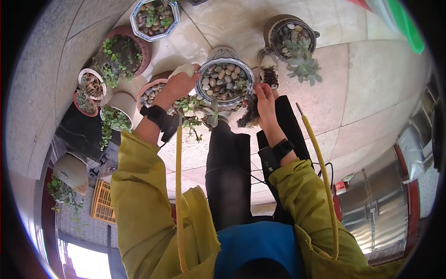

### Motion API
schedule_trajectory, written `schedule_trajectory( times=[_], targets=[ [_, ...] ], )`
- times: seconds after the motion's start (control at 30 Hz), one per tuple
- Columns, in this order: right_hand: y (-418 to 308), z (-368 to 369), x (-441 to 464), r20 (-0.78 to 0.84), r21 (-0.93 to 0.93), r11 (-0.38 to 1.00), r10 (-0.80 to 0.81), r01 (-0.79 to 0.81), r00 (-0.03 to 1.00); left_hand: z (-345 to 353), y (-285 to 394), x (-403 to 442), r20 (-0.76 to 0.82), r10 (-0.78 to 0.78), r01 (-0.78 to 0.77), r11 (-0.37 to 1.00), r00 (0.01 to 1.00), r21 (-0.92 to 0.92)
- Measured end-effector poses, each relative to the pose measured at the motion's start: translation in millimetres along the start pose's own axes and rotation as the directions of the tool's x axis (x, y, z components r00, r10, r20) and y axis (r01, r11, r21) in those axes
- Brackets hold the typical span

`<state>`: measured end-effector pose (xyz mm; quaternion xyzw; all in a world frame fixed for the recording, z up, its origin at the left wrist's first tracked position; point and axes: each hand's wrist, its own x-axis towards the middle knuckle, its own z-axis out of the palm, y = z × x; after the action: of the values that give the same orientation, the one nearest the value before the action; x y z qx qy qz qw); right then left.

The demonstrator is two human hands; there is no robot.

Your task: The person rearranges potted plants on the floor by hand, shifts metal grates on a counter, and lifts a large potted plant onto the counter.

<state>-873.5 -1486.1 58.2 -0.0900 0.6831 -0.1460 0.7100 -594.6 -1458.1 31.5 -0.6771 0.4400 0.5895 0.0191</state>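
A blue-and-white pot [222,83] filled with pebbles stands between my two hands, with a small succulent at its right inner edge. At its upper left rim, my left hand [179,86] is closed around a pale object [183,70], perhaps a stone or cloth. My right hand [265,104] is at the pot's right side, its fingers pressed together; what they hold, if anything, is too small to name. A dark fuzzy clump [250,112] hangs just left of my right hand. Below the pot, a pale green succulent [213,113] leans outward.
An octagonal pot [154,19], a reddish round pot [123,53] and a white pot [121,108] stand at the left. A dark pot [291,38] with a large succulent [304,67] is at upper right. An orange crate [102,202] lies lower left.
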Motion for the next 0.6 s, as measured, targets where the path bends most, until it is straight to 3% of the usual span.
schedule_trajectory(
  times=[0.17,0.23,0.33,0.6],
  targets=[
    [10.7,-8.5,10.5,0.035,-0.024,0.997,-0.069,0.07,0.997,7.7,1.3,-2.6,-0.089,0.025,-0.02,0.998,0.996,0.054],
    [7.7,-10.8,8.9,0.032,-0.018,0.998,-0.055,0.056,0.998,10.7,4.5,-4.7,-0.079,-0.087,0.085,0.996,0.993,-0.036],
    [4.9,-10.3,3.9,0.019,-0.028,0.999,-0.038,0.038,0.999,11.4,2.9,-3.4,-0.107,0.022,-0.018,0.999,0.994,0.04],
    [33.2,-34.4,10.7,-0.047,-0.046,0.991,-0.13,0.128,0.99,22.4,33.8,-4.0,-0.095,-0.024,0.028,0.999,0.995,0.033]
  ],
)
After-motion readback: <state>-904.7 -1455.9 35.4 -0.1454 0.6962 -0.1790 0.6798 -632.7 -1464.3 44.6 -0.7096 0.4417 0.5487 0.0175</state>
